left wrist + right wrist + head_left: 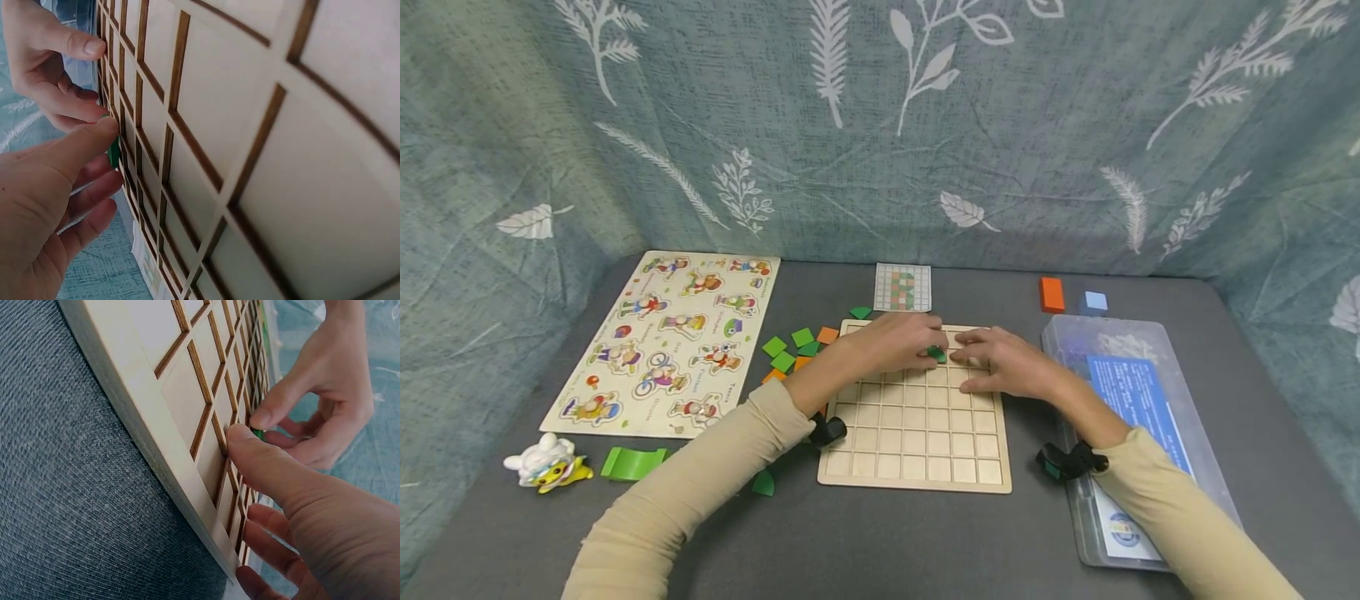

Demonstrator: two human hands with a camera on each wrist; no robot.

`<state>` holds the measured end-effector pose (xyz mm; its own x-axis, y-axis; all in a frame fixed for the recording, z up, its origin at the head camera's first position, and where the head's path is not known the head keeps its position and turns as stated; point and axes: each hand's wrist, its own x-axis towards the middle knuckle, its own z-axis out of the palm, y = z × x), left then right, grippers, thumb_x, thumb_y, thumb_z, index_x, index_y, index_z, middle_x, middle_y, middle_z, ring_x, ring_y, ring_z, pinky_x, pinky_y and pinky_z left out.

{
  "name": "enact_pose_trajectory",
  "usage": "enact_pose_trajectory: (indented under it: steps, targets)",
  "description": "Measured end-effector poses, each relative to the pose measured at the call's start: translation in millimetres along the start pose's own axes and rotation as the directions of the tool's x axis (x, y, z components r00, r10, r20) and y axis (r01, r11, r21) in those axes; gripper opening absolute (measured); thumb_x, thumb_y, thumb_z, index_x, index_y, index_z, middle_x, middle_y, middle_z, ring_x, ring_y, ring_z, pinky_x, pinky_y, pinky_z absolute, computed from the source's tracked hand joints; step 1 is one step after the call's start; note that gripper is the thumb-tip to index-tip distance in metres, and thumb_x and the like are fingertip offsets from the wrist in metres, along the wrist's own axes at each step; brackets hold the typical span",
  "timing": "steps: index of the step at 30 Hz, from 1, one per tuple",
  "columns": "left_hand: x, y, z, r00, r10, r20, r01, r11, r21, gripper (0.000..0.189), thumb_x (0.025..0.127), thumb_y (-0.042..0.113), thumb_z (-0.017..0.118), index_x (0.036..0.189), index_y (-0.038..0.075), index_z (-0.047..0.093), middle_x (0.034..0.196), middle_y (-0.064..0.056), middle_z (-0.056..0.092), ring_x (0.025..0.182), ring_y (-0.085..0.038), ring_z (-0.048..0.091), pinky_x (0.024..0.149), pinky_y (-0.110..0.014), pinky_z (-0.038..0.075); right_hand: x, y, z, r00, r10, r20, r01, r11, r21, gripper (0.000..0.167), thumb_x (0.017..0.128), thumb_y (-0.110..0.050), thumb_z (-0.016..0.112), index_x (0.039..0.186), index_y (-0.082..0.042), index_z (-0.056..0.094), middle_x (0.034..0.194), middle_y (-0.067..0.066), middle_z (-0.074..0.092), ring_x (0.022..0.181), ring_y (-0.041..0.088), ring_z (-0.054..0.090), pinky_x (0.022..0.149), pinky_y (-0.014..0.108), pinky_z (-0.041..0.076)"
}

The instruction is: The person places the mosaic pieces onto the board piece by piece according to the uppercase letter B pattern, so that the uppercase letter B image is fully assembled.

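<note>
At the far rows of the gridded wooden board (914, 442), the left hand (904, 340) pinches a green tile (936, 354) while the right hand (1006, 362), fingers loosely spread, apparently braces the board.

left sleeve (718, 475): plain beige, creased | right sleeve (1191, 504): plain beige | wrist cameras (1078, 461): black, both

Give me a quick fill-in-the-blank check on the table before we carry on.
1. The left hand pinches a ____-coloured piece over the grid board.
2. In the head view, the plastic case lies to the ____ of the grid board.
3. Near the orange block is a smaller block in light ____.

Missing words: green; right; blue.
</note>
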<state>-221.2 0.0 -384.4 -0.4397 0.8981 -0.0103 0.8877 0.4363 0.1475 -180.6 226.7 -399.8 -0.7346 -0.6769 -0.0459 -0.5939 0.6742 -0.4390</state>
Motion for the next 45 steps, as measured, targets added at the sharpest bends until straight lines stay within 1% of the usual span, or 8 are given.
enact_pose_trajectory:
  steps: [21,28,31,34,37,40,42,45]
  targets:
    - [-4.2,-0.3,2.0,1.0,-0.002,0.014,0.002,1.0,-0.016,0.015,0.092,0.024,0.067,0.103,0.016,0.073,0.099,-0.003,0.064,0.08,-0.013,0.061,0.067,-0.024,0.049,-0.1,1,1,1.0,0.007,-0.004,-0.007,1.0,-0.001,0.047,0.085,-0.027,0.074,0.125,-0.003,0.065,0.14,0.023,0.052,0.131,0.041,0.047,0.11,0.065,0.027]
    - [-12.0,-1.3,3.2,0.999,0.018,-0.037,-0.019,1.0,-0.015,0.014,0.094,0.022,0.065,0.103,0.015,0.072,0.1,-0.003,0.065,0.084,-0.014,0.061,0.069,-0.024,0.05,0.9,1,1,1.0,0.007,-0.01,-0.007,1.0,0.003,0.047,0.085,-0.028,0.074,0.124,-0.003,0.065,0.14,0.023,0.052,0.131,0.041,0.048,0.11,0.064,0.028]
    - [-23.1,-5.6,2.5,0.998,-0.02,-0.056,0.019,1.0,-0.024,0.02,0.096,0.023,0.062,0.112,0.014,0.069,0.105,-0.003,0.065,0.089,-0.015,0.063,0.072,-0.026,0.052,1.8,1,1,1.0,0.008,-0.005,-0.008,1.0,0.006,0.048,0.085,-0.028,0.074,0.125,-0.003,0.065,0.14,0.023,0.052,0.131,0.04,0.047,0.11,0.064,0.028]
    - [-40.7,-18.6,-1.1,0.992,-0.119,-0.053,0.114,0.989,-0.09,0.027,0.097,0.026,0.059,0.12,0.014,0.066,0.115,-0.004,0.065,0.1,-0.018,0.063,0.077,-0.032,0.054,2.8,1,0,1.0,0.012,-0.002,-0.012,1.0,0.012,0.048,0.085,-0.028,0.074,0.125,-0.003,0.065,0.141,0.023,0.051,0.132,0.04,0.047,0.11,0.063,0.028]
    - [-63.5,-42.8,-3.3,0.963,-0.265,-0.048,0.248,0.942,-0.226,0.031,0.097,0.027,0.059,0.124,0.012,0.065,0.12,-0.006,0.064,0.107,-0.022,0.062,0.083,-0.038,0.053,2.2,1,-1,1.0,0.017,0.001,-0.017,1.0,0.012,0.048,0.085,-0.027,0.074,0.126,-0.003,0.065,0.142,0.023,0.051,0.133,0.041,0.045,0.111,0.064,0.025]
    - [-86.9,-72.4,-2.0,0.923,-0.38,-0.052,0.331,0.858,-0.393,0.033,0.097,0.022,0.06,0.126,0.006,0.063,0.12,-0.012,0.064,0.108,-0.026,0.062,0.089,-0.042,0.051,0.8,1,0,1.0,0.019,-0.003,-0.019,1.0,0.006,0.048,0.085,-0.027,0.074,0.126,-0.003,0.065,0.141,0.022,0.051,0.133,0.041,0.045,0.112,0.064,0.025]
    - [-99.7,-89.6,0.0,0.906,-0.422,-0.026,0.358,0.797,-0.486,0.036,0.098,0.021,0.058,0.129,0.003,0.06,0.12,-0.015,0.063,0.107,-0.027,0.061,0.092,-0.043,0.05,-0.1,1,0,1.0,0.015,-0.005,-0.015,1.0,0.008,0.048,0.085,-0.027,0.074,0.126,-0.003,0.065,0.141,0.023,0.051,0.132,0.041,0.046,0.111,0.064,0.025]
    - [-112.0,-107.0,0.8,0.899,-0.435,0.055,0.376,0.701,-0.605,0.041,0.1,0.024,0.054,0.135,0.002,0.054,0.13,-0.018,0.058,0.115,-0.031,0.057,0.096,-0.046,0.047,-0.3,1,1,1.0,0.005,-0.02,-0.004,1.0,0.009,0.047,0.085,-0.027,0.074,0.125,-0.003,0.065,0.14,0.023,0.052,0.131,0.041,0.047,0.11,0.062,0.029]
